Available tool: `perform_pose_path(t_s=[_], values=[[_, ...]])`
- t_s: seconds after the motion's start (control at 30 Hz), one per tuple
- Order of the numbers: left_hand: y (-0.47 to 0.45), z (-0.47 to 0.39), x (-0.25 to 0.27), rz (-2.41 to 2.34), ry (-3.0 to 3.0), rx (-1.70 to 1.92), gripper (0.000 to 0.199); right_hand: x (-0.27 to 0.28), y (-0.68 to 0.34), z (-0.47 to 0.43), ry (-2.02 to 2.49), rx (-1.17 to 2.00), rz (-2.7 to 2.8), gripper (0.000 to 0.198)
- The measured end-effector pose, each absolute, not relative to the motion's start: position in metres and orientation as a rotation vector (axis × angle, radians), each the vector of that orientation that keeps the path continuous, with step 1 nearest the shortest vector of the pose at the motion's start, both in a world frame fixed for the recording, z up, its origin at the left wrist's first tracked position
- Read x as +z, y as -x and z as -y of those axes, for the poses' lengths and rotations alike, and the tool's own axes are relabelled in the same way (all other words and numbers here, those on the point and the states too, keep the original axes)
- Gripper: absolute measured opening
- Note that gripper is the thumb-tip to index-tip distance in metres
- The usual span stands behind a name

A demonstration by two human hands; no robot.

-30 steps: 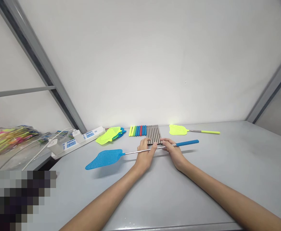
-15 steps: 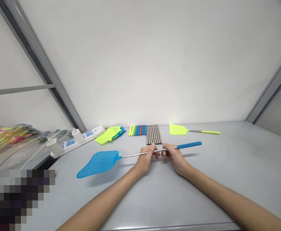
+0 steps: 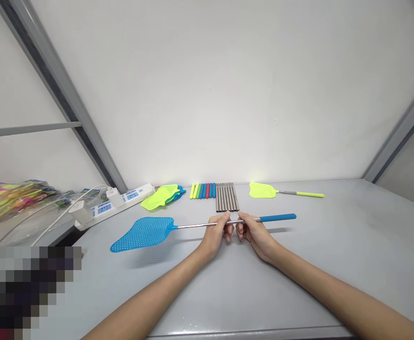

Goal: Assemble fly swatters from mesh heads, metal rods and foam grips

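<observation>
A blue fly swatter is held above the table, its perforated head to the left and its blue grip to the right. My left hand pinches the extended metal rod near its middle. Close beside it, my right hand is closed on the rod just short of the blue grip. Behind my hands lie several metal rods side by side. Left of them is a row of coloured grips, in yellow, green, blue and red.
Swatter heads lie stacked at the back left, near a white power strip with plugs. A yellow fly swatter rests at the back right. Bagged colourful items sit at far left. A wall stands behind the grey table.
The blue swatter has tilted closer to level: its head has risen slightly and its grip end has dropped a little. Both hands keep their hold on the rod.
</observation>
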State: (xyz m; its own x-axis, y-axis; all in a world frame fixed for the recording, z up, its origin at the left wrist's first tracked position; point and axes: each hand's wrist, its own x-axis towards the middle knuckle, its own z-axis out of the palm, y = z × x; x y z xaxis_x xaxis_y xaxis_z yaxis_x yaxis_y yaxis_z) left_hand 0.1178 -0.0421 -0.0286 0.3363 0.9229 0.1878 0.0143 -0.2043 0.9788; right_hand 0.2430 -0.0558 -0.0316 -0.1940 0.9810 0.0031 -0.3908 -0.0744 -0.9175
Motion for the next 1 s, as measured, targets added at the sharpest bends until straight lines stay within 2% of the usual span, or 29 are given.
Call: perform_pose_path(t_s=[0.4,1.0], values=[[-0.1193,0.0425,-0.0289,-0.824,-1.559,1.015,0.036,-0.0324,-0.2385,0.0617,0.764,1.649,0.993,0.035],[-0.1208,0.0446,-0.0256,-0.787,-1.432,1.009,0.039,-0.0295,-0.2434,0.0610,0.645,1.752,1.138,0.036]])
